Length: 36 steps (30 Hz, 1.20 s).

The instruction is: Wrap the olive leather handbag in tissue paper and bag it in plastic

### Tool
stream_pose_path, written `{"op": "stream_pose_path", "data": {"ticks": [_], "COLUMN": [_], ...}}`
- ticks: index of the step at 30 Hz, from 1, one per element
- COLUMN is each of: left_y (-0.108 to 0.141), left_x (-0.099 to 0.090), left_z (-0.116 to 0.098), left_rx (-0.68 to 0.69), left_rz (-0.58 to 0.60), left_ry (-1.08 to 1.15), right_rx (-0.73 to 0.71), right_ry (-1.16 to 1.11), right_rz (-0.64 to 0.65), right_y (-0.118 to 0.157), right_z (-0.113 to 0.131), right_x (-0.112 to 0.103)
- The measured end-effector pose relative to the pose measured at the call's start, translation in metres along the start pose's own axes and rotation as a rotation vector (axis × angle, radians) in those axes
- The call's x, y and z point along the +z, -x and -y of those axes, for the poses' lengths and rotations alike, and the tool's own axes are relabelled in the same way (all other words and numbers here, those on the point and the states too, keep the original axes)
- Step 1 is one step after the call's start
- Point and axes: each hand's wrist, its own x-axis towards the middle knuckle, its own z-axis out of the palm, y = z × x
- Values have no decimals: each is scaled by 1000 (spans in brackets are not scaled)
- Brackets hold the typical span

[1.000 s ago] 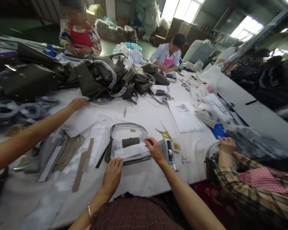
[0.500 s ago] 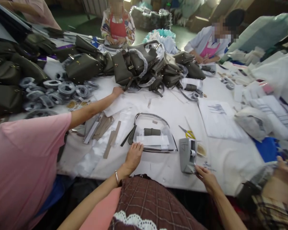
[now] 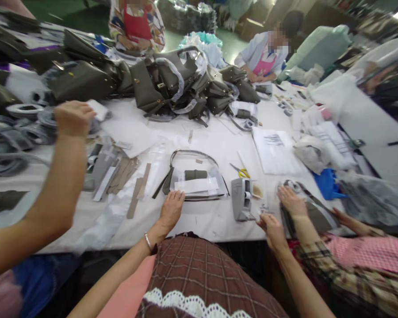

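A dark olive handbag [image 3: 196, 175] with a thin strap lies flat, partly under clear wrapping, with a white paper strip [image 3: 195, 187] across its front. My left hand [image 3: 171, 208] rests on the bag's lower left edge, fingers stretched out. To the right stands a grey tape dispenser [image 3: 240, 199] with its front end towards me. Just right of that end, my right hand [image 3: 273, 230] has its fingertips pinched together on what looks like a piece of clear tape, hard to see. Yellow-handled scissors [image 3: 242, 172] lie behind the dispenser.
Olive bags [image 3: 152, 88] are heaped along the back. Grey-brown strips [image 3: 121, 174] and clear plastic lie to the left. A co-worker's arm [image 3: 58, 176] reaches in there. At right, another co-worker's hand [image 3: 293, 202] rests on a dark bag. White sheets [image 3: 277, 157] lie behind.
My right hand has moved slightly away from the dispenser's front end. My left hand stays on the bag. The left co-worker's arm has swung leftward with something white; the view has shifted right.
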Motion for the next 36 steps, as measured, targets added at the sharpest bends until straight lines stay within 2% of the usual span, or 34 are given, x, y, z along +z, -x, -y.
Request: {"op": "stream_pose_path", "data": {"ticks": [5, 7, 9, 12, 15, 17, 18, 20, 24, 27, 31, 36], "left_y": [-2, -2, -1, 0, 1, 1, 1, 1, 1, 1, 1, 0], "left_x": [-2, -4, -7, -9, -10, -10, -10, -11, -12, -12, -8, -3], "left_z": [0, 0, -1, -2, -5, -6, -7, -8, -9, -10, -12, -16], "left_rx": [8, 0, -13, -46, -77, -94, -103, -123, -134, -146, -168, -216], "left_rz": [0, -1, 3, 32, 73, 90, 96, 105, 105, 99, 90, 83], "left_ry": [-44, -58, -66, -61, -31, -10, -2, 9, 32, 41, 41, 63], "right_rx": [284, 315, 282, 181, 92, 20, -22, -157, -431, -607, -821, -1037], "right_ry": [-129, -88, 9, 303, 854, 973, 966, 904, 879, 992, 1366, 1764], "right_rz": [22, 25, 20, 68, 234, 375, 472, 696, 1024, 1218, 1333, 1425], "right_y": [27, 27, 21, 14, 13, 17, 20, 30, 49, 54, 49, 43], "right_z": [-12, -22, -31, -43, -50, -42, -32, -1, 79, 120, 134, 123], "right_x": [8, 12, 12, -3, -22, -19, -9, 29, 141, 218, 291, 345]}}
